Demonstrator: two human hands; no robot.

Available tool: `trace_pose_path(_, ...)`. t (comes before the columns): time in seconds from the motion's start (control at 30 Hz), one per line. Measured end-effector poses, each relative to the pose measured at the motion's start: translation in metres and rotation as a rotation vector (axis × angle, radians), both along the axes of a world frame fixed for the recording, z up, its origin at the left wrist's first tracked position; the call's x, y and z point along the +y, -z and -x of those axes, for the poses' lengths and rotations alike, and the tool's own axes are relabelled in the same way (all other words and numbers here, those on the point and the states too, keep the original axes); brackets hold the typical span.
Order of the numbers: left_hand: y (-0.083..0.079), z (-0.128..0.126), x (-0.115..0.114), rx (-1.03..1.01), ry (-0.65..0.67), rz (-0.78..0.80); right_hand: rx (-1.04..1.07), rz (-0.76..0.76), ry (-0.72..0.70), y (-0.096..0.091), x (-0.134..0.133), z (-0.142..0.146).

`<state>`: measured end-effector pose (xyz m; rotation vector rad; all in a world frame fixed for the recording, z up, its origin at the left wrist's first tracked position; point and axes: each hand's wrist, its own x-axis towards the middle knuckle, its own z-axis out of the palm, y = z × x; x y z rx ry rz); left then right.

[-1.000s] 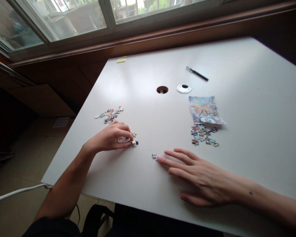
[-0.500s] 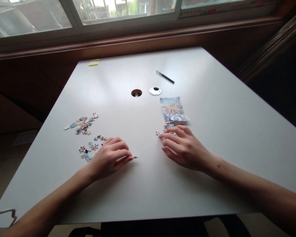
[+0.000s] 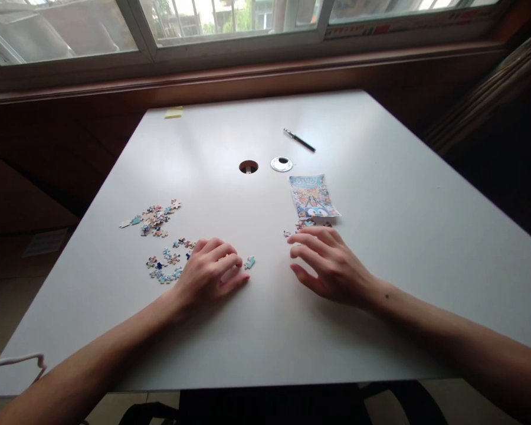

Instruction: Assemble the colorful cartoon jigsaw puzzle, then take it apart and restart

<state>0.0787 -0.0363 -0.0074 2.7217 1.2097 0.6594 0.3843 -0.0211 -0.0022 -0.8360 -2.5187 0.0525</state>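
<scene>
My left hand [image 3: 215,268] rests on the white table with its thumb and fingers apart. Just past its fingertips lies a light-blue jigsaw piece [image 3: 250,262], flat on the tabletop. My right hand [image 3: 325,260] is open, fingers spread and bent, beside a small jigsaw piece [image 3: 287,234] near its index finger. Partly hidden behind that hand are more jigsaw pieces [image 3: 305,224], at the lower edge of a printed picture sheet [image 3: 314,196]. Left of my left hand, several jigsaw pieces [image 3: 166,275] form a loose curve, some perhaps covered by the hand.
A heap of jigsaw pieces [image 3: 156,218] lies farther to the left. Beyond the sheet are a black pen [image 3: 300,140], a round cable hole [image 3: 248,167] and its silver cover [image 3: 282,164]. A white cable [image 3: 13,360] crosses the near left corner.
My left thumb and fingers have parted and let go of the light-blue jigsaw piece, which now lies flat. My right hand has drawn slightly away from the small piece. The view has shifted a little.
</scene>
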Motion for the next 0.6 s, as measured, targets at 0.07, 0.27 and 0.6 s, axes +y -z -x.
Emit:
trace_pose_path(0.07,0.001,-0.001,-0.001,-0.008,0.003,-0.045,-0.024,0.027,-0.141,0.0,-0.005,0.008)
trace_pose_path(0.27,-0.01,0.004,-0.002,-0.108,0.046,-0.256,-0.194,0.185,-0.425,-0.004,-0.008,0.036)
trace_pose_path(0.6,-0.051,0.176,0.043,0.082,-0.534,-0.082,-0.075,-0.037,-0.189,0.011,0.016,-0.005)
